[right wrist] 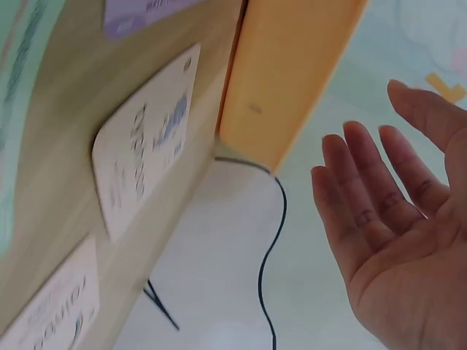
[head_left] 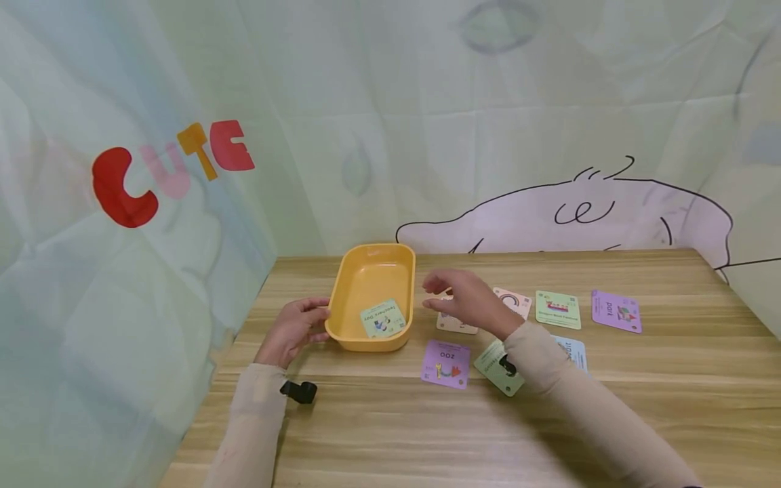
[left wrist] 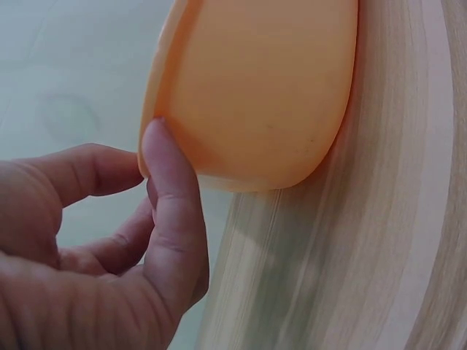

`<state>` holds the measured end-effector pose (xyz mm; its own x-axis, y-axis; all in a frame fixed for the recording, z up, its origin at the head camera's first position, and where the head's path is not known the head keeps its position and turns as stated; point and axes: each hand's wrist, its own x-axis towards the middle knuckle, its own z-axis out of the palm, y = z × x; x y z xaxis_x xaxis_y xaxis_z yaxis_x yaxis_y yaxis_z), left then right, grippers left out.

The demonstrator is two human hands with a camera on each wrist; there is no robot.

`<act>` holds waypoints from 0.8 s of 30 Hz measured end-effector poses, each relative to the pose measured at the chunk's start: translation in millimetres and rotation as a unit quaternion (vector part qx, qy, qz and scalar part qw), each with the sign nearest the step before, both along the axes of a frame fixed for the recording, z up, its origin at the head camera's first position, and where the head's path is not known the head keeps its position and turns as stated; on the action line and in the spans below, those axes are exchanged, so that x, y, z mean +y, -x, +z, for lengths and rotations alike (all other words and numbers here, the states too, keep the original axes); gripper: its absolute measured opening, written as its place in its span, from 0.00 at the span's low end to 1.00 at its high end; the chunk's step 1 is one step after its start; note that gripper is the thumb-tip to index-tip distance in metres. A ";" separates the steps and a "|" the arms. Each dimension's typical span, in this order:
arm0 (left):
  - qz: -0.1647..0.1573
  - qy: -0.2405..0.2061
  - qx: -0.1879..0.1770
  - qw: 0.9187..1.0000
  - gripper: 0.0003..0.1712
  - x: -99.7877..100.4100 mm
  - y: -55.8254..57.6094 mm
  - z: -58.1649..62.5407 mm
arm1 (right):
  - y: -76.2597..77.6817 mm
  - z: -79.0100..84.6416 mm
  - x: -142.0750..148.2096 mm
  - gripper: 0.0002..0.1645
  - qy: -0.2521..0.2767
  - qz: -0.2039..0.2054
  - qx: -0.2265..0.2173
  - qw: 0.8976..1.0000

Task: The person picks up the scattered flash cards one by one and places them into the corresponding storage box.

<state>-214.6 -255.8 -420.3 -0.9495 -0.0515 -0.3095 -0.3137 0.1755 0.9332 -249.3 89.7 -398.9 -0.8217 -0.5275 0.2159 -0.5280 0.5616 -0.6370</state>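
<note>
My left hand pinches the near left rim of a yellow plastic tray; the left wrist view has the thumb on one side of the rim and fingers on the other. A green "Teachers' Day" card lies inside the tray, toward its near end. To the tray's right, my right hand hovers with fingers loosely bent and nothing in it, the palm bare in the right wrist view. Below it, a pale pink card on the table is partly hidden in the head view. Nearby lies a purple "zoo" card.
More cards lie right of the tray: a rainbow card, a green card with a dragon boat, a purple "park" card, a green card and a blue card partly behind the right sleeve. Printed cloth hangs behind the wooden table.
</note>
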 end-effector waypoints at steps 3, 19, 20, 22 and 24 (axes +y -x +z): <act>0.001 0.001 0.000 1.000 0.23 -0.4 0.4 -0.4 | 0.3 1.5 12.3 0.19 -0.008 -0.003 -0.008 1.000; -0.004 -0.001 -0.001 1.000 0.24 -0.3 0.3 0.5 | -3.4 5.5 84.1 0.24 -0.011 -0.059 -0.027 0.998; -0.003 -0.002 -0.001 1.000 0.24 -0.5 0.4 0.4 | -2.9 5.4 88.9 0.24 -0.009 -0.063 -0.032 0.997; -0.003 -0.003 -0.001 1.000 0.24 -1.0 0.5 0.3 | -2.5 5.1 98.7 0.24 -0.009 -0.073 -0.040 0.996; -0.004 -0.004 0.000 1.000 0.24 -1.1 0.7 0.2 | -2.0 4.3 109.1 0.25 -0.013 -0.084 -0.047 0.995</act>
<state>-215.2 -256.9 -420.1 -0.9497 -0.0411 -0.3106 -0.3130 0.1706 0.9343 -247.3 198.8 -394.5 -0.9146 -0.3856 0.1221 -0.3641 0.6535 -0.6636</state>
